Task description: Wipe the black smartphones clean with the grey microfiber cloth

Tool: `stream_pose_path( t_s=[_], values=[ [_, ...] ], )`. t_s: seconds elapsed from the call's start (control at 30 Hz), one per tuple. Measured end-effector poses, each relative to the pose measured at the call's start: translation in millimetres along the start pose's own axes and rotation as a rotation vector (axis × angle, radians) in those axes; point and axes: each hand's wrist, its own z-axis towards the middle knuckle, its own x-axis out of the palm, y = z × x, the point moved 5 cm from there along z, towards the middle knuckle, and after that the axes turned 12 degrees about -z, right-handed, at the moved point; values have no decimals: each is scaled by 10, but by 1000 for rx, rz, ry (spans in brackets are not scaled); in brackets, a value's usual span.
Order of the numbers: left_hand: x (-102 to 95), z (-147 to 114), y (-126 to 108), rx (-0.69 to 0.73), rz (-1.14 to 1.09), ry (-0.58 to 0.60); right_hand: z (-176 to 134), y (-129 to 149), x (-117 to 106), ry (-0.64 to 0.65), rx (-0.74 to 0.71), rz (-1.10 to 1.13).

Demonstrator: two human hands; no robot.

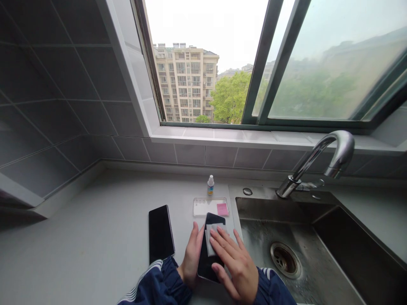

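A black smartphone (206,267) rests tilted in my left hand (192,254), which grips it along its left edge with the thumb raised beside it. Over its screen lies a light grey cloth (210,245), pressed down under the fingers of my right hand (235,262). Just beyond the phone is a clear phone case (205,207) with a pink square (222,209) on its right part. A small white spray bottle (210,186) stands upright behind the case. To the left, a second dark phone (160,233) lies flat on the counter, partly behind my left sleeve.
The pale countertop (89,237) spreads to the left, up to a grey tiled wall (63,123). On the right is a steel sink (254,216) with a drain (285,260) and a curved chrome faucet (318,156). A sliding window (259,63) stands open above.
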Motion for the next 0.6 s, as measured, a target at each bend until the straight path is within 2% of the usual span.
stream_pose_path(
  t_s=[0.17, 0.27, 0.43, 0.6],
  values=[
    [-22, 26, 45, 18, 152, 141, -28, -142, 57, 10, 127, -82],
    [-37, 14, 66, 42, 237, 171, -41, -172, 88, 12, 184, -77],
    [-72, -19, 45, 94, 301, 133, -43, -120, 88, 7, 181, -26],
    [-60, -15, 29, 22, 139, 7, -22, 73, 35, 10, 20, 44]
  ],
)
